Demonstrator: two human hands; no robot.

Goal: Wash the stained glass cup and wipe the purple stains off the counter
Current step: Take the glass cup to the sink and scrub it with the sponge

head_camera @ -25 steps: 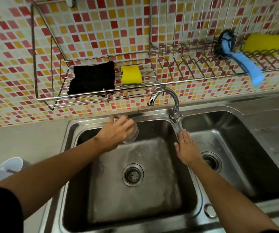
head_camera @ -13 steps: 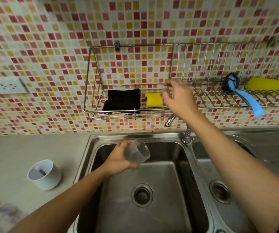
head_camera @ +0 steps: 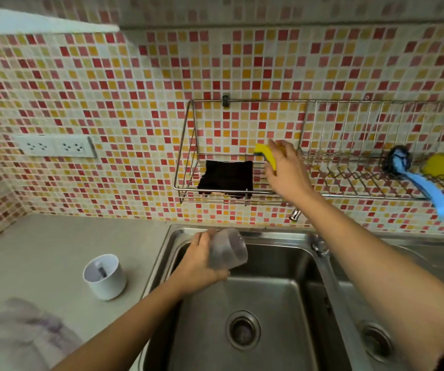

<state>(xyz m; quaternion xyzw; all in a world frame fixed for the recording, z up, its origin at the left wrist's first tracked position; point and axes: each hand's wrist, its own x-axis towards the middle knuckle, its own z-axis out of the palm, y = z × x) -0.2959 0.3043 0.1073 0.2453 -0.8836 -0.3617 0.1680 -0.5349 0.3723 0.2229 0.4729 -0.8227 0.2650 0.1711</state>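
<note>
Up at the wire rack, far wall: my right hand has fingers curled round the yellow sponge, arm stretched out. Glass cup is below-left of it, over the left sink basin, gripped in my left hand, tilted, mouth aimed right. Purple stains wait on the near-left counter

glass cup: cloudy, tipped sideways, over L sink basin | purple stains: smeared, blurry, counter front-left
</note>
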